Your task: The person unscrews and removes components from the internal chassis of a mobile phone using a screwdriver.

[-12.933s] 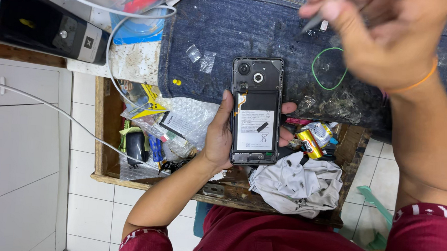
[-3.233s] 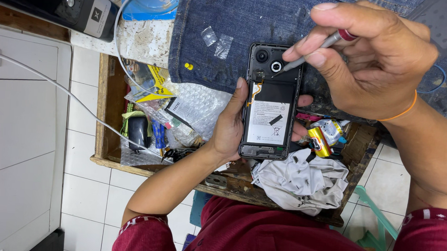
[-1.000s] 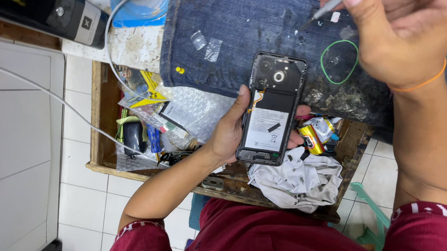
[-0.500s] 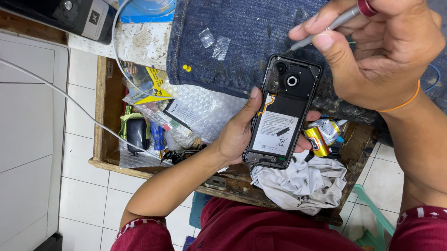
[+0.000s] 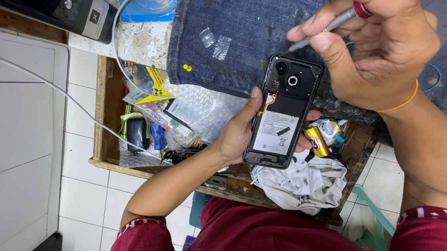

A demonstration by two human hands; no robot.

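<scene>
My left hand (image 5: pixel 241 129) holds an opened black smartphone (image 5: pixel 284 111) with its back cover off, so the battery and camera modules show. The phone tilts slightly to the right above an open wooden drawer (image 5: pixel 102 109). My right hand (image 5: pixel 375 52) grips a thin grey screwdriver (image 5: pixel 323 30) with a red cap. Its tip touches the phone's top left corner, beside the camera. An orange band circles my right wrist.
Blue denim cloth (image 5: pixel 229 19) covers the worktop, with two small clear plastic bits and yellow specks on it. The drawer holds bubble wrap (image 5: pixel 204 106), packets, a grey rag (image 5: pixel 302 183) and a yellow cylinder (image 5: pixel 315 141). A black box (image 5: pixel 51 4) and white cables lie at the left.
Earlier my right hand lifted away upward with the screwdriver. It has now come back down, and the tip is at the phone's top corner. The phone has tilted a little.
</scene>
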